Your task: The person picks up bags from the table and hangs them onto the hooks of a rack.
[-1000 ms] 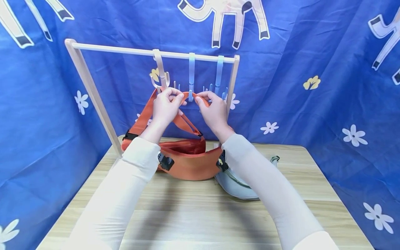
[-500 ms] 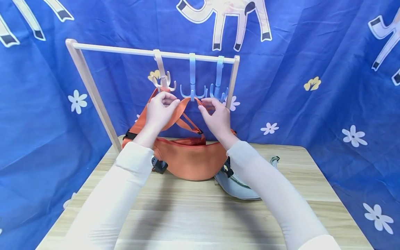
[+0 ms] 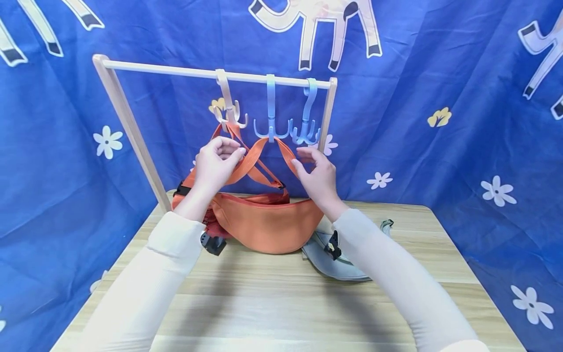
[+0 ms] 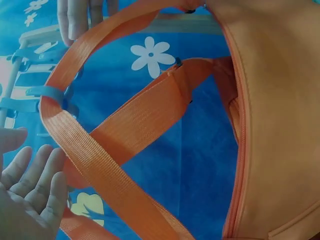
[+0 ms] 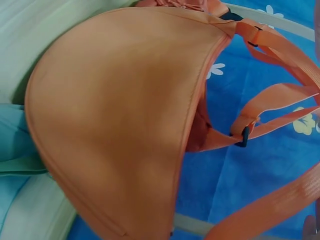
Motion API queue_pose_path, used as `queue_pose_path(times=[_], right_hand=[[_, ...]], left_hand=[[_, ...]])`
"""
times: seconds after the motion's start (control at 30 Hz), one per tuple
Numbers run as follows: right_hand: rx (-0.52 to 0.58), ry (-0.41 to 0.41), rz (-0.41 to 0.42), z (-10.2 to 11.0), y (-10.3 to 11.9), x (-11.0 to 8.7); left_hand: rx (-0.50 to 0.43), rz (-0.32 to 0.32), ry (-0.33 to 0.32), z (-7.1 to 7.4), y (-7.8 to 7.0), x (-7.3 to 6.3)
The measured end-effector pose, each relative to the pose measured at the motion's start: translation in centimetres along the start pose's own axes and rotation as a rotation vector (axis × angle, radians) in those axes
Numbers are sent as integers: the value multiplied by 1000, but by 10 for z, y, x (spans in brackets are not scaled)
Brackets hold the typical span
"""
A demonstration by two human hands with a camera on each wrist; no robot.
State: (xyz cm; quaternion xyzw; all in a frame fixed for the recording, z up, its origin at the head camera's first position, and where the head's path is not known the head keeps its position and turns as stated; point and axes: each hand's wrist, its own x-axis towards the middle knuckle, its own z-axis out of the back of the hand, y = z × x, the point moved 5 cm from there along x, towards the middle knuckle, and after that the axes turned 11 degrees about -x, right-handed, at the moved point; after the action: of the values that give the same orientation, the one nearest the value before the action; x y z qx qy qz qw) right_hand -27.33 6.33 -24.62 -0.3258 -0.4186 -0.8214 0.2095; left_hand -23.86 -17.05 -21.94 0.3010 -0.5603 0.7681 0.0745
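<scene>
An orange waist bag [image 3: 269,227] hangs by its strap [image 3: 251,157] from the middle blue hook [image 3: 271,110]. My left hand [image 3: 215,164] is just left of this strap, fingers loosely bent and apart from it; the left wrist view shows the palm [image 4: 32,200] holding nothing. To the strap's right is my right hand [image 3: 320,178], thumb and fingers spread, the thumb close to the webbing; whether it touches cannot be told. Behind, a second orange-red bag [image 3: 215,225] hangs from the beige hook [image 3: 230,112], partly hidden by the first.
The hooks hang on a wooden rack [image 3: 162,71]. Another blue hook [image 3: 308,115] is at its right end. A pale blue-grey bag [image 3: 338,269] lies on the wooden table [image 3: 272,303], partly covered by my right sleeve. A blue patterned curtain [image 3: 396,122] surrounds the table.
Both hands have let go of the orange strap at the middle hook and moved down and apart. The bag now hangs lower, its front facing me. The right blue hook has turned.
</scene>
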Motion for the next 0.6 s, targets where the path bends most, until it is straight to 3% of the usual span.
queue_pose_path(times=[0.3,0.6], right_hand=[[46,3,9,18,-14,-19],[42,16,16,34,-34,-38]], left_hand=[[-103,-52,-6,-2,-2,-25],[-163,-41,-18,-9,4,-53]])
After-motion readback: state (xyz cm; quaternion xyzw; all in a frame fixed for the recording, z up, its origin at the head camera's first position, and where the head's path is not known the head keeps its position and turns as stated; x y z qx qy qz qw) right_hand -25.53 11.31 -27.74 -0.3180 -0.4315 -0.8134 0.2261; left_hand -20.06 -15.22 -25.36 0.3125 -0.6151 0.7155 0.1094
